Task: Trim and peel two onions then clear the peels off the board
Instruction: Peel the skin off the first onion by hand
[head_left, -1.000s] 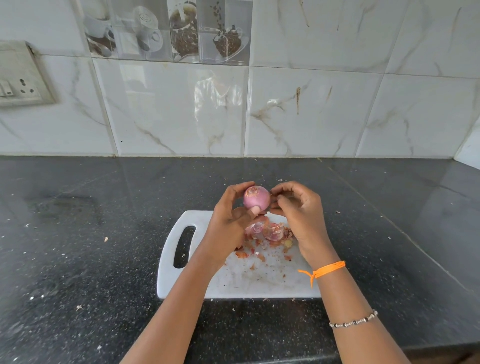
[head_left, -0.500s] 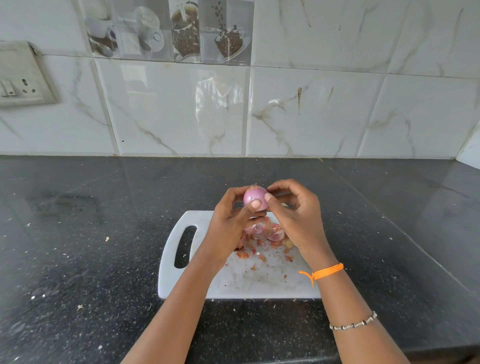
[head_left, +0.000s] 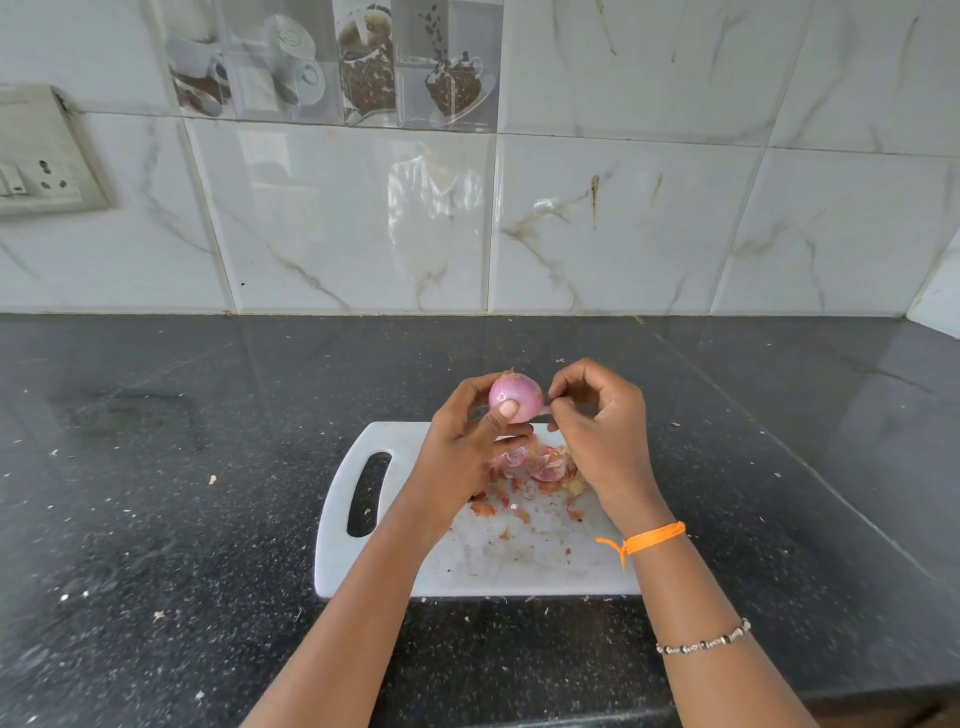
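My left hand (head_left: 467, 441) grips a small pink onion (head_left: 515, 396) above the far edge of the white cutting board (head_left: 467, 561), thumb pressed on its front. My right hand (head_left: 597, 415) sits just right of the onion and pinches a thin strip of skin at the onion's lower right side. A pile of pink and orange onion peels (head_left: 535, 470) lies on the board under my hands, with small scraps scattered toward the board's middle. I see only this one onion; no knife is in view.
The board lies on a black speckled stone counter (head_left: 182, 467), its handle slot (head_left: 369, 493) to the left. A few peel bits dot the counter. A tiled wall stands behind, with a socket plate (head_left: 36, 156) at the far left.
My right hand has shifted from the onion's top to its right side, pulling skin away. The onion has turned slightly in my left hand.
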